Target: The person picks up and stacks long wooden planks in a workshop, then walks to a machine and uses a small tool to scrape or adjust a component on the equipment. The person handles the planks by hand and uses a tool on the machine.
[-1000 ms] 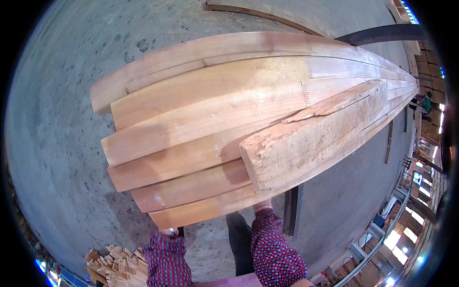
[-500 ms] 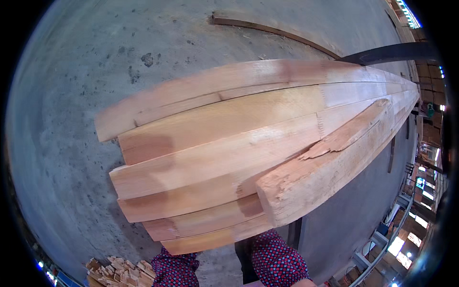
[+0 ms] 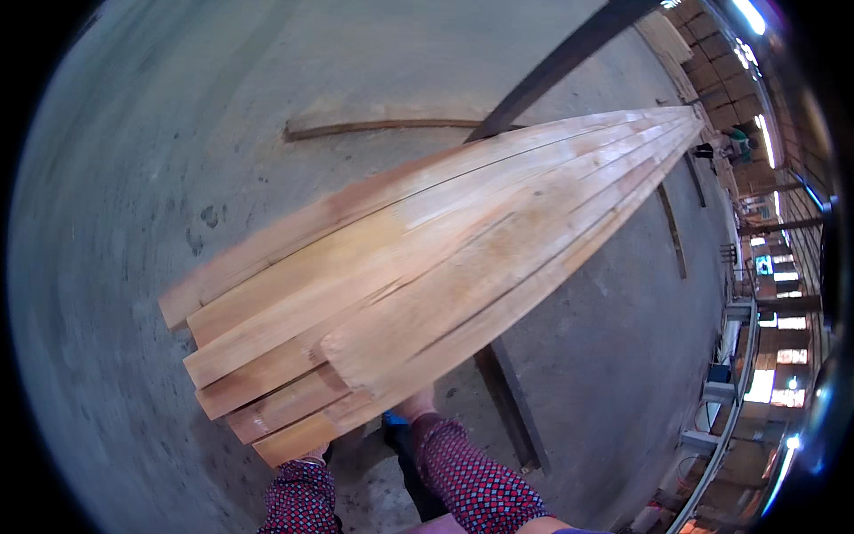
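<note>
Planks [image 3: 427, 267] rest bundled across left hand [image 3: 313, 456] and right hand [image 3: 416, 406].

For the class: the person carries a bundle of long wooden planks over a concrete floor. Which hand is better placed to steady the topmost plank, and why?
Probably the right hand. It shows at the near end of the plank bundle, directly under the topmost plank, which lies on the right side. The left hand sits lower, under the bottom plank's end, mostly hidden.
</note>
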`<state>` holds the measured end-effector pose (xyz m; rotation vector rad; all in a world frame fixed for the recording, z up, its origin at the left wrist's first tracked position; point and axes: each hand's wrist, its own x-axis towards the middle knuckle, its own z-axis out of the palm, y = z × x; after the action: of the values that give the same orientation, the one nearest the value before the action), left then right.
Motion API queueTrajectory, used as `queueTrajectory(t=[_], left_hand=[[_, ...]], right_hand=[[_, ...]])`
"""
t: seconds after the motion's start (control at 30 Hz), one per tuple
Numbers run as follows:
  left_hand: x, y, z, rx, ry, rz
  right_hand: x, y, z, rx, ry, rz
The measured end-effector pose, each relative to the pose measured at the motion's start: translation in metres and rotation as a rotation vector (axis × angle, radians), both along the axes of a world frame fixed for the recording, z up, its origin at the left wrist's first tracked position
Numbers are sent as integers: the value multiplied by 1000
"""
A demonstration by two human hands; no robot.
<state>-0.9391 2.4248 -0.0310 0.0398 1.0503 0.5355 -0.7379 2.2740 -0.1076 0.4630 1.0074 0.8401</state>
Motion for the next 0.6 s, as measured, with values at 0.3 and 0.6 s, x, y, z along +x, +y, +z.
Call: queueTrajectory(t=[0.3,0.6], left_hand=[[68,-36,179,1273,324,-1518],[55,-42,242,-261,-339,-868]], right_hand=[[-29,-39,216,-851,-779,1204],[-88,-214,365,-1360,-554,839]])
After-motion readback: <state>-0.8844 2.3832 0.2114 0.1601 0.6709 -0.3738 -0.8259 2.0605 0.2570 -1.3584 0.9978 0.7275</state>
